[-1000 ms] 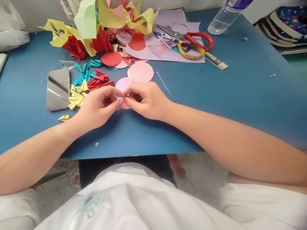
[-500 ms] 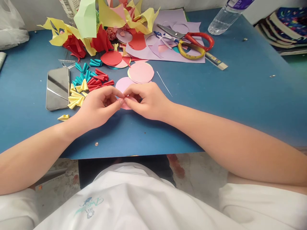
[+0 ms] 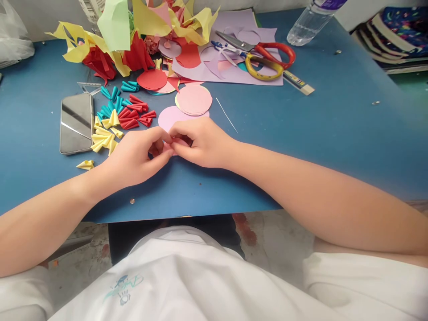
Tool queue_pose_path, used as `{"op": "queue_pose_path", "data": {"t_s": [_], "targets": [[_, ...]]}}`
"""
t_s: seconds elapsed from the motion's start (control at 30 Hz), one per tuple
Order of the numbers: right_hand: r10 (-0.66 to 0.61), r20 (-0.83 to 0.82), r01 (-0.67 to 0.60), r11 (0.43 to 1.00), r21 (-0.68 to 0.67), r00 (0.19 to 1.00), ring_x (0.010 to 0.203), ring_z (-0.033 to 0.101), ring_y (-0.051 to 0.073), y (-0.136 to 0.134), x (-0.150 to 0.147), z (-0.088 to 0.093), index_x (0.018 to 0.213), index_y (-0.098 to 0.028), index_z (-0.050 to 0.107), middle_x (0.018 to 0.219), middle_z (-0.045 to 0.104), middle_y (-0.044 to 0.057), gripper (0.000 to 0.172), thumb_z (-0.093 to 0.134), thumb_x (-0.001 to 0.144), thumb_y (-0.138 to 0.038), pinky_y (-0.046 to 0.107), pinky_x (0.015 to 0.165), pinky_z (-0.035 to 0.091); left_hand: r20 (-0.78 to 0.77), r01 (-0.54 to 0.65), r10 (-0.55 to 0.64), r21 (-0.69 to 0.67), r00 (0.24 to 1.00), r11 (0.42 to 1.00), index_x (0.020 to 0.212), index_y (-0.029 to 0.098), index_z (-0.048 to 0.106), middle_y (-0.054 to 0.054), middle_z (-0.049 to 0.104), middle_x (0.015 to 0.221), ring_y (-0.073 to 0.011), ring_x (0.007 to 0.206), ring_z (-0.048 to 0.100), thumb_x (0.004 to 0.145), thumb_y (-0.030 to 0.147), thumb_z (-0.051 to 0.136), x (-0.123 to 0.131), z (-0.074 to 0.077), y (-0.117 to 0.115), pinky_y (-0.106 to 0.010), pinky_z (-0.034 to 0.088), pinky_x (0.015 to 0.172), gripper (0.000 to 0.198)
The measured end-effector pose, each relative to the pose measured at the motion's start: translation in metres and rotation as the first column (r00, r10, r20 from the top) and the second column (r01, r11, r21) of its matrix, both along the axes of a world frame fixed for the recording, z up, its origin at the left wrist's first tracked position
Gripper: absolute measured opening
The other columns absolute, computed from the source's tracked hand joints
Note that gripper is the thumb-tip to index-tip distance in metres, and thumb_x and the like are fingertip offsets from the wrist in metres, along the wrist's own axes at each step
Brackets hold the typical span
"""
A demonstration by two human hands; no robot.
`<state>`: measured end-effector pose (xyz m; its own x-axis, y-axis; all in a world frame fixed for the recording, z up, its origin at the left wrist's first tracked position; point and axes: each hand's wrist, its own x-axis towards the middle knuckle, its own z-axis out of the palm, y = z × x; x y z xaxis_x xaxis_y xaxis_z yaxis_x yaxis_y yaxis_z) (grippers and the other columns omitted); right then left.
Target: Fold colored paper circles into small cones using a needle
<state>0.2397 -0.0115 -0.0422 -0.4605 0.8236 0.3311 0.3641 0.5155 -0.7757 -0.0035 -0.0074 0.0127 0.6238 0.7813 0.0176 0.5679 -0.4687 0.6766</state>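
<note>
My left hand [image 3: 138, 154] and my right hand [image 3: 204, 141] meet over the blue table, thumbs and fingertips pinched together on a pink paper circle [image 3: 181, 141]. Fingers cover much of that circle, so its exact shape is unclear. Just behind them lies a lilac-pink paper circle [image 3: 169, 117], partly under a stack of pink paper circles [image 3: 194, 99]. Left of my hands are rolled paper cones in several colours: yellow cones [image 3: 103, 140], red cones [image 3: 129, 118] and teal cones [image 3: 115, 106]. A thin white stick [image 3: 226, 115] rests to the right of the stack.
A phone [image 3: 76, 125] lies at the left beside the cones. Scissors [image 3: 259, 53] with red and yellow handles rest on cut purple paper [image 3: 230, 22]. Crumpled paper scraps [image 3: 140, 58] pile up at the back. A water bottle [image 3: 309, 24] stands back right.
The view has shifted slightly. Both hands stay pinched together on the pink circle, and less of its lower edge shows below the fingertips now.
</note>
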Motion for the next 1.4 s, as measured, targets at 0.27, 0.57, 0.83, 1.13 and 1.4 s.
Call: {"op": "queue_pose_path", "data": {"t_s": [0.27, 0.57, 0.83, 1.13, 1.4], "targets": [[0.043, 0.138, -0.049, 0.998, 0.040, 0.990, 0.078, 0.055, 0.023, 0.001, -0.001, 0.004, 0.085, -0.031, 0.044, 0.078, 0.059, -0.002, 0.035, 0.069, 0.094, -0.009, 0.041, 0.075, 0.044, -0.084, 0.112, -0.102, 0.130, 0.991, 0.985, 0.112, 0.026, 0.082, 0.002, 0.082, 0.088, -0.0186, 0.077, 0.076, 0.108, 0.041, 0.062, -0.002, -0.001, -0.001, -0.030, 0.060, 0.079, 0.025], [0.019, 0.115, -0.027, 0.997, 0.066, 0.993, 0.072, 0.049, 0.021, -0.002, 0.000, 0.004, 0.087, -0.031, 0.044, 0.077, 0.054, -0.003, 0.029, 0.065, 0.106, -0.022, 0.041, 0.076, 0.043, -0.020, 0.043, -0.042, 0.081, 0.999, 0.996, 0.114, 0.026, 0.082, 0.001, 0.086, 0.092, -0.0183, 0.079, 0.078, 0.109, 0.047, 0.063, 0.001, 0.000, -0.004, -0.031, 0.065, 0.082, 0.029], [-0.062, 0.050, 0.057, 0.993, 0.106, 0.997, 0.072, 0.053, 0.021, -0.002, -0.001, 0.002, 0.089, -0.029, 0.059, 0.077, 0.062, -0.001, 0.021, 0.063, 0.108, -0.023, 0.041, 0.075, 0.049, 0.043, -0.048, 0.047, 0.023, 0.998, 0.999, 0.120, 0.028, 0.075, -0.003, 0.090, 0.102, -0.0249, 0.087, 0.086, 0.107, 0.057, 0.071, -0.003, -0.006, 0.000, -0.037, 0.067, 0.078, 0.032], [-0.077, 0.032, 0.072, 0.988, 0.135, 0.997, 0.077, 0.067, 0.023, -0.004, 0.000, 0.003, 0.099, -0.025, 0.076, 0.083, 0.073, 0.002, 0.017, 0.066, 0.111, -0.022, 0.042, 0.079, 0.059, 0.098, -0.129, 0.137, -0.081, 0.986, 0.988, 0.116, 0.030, 0.067, -0.003, 0.089, 0.094, -0.0280, 0.084, 0.086, 0.101, 0.055, 0.074, -0.003, -0.012, 0.006, -0.040, 0.061, 0.072, 0.030], [-0.063, 0.042, 0.060, 0.995, 0.075, 0.997, 0.079, 0.072, 0.024, -0.005, -0.002, 0.006, 0.098, -0.027, 0.079, 0.082, 0.075, 0.003, 0.018, 0.070, 0.112, -0.033, 0.043, 0.081, 0.061, 0.114, -0.106, 0.124, -0.153, 0.986, 0.983, 0.124, 0.027, 0.087, -0.006, 0.090, 0.097, -0.0289, 0.086, 0.084, 0.101, 0.055, 0.080, -0.004, -0.012, 0.009, -0.043, 0.062, 0.076, 0.036]]}}
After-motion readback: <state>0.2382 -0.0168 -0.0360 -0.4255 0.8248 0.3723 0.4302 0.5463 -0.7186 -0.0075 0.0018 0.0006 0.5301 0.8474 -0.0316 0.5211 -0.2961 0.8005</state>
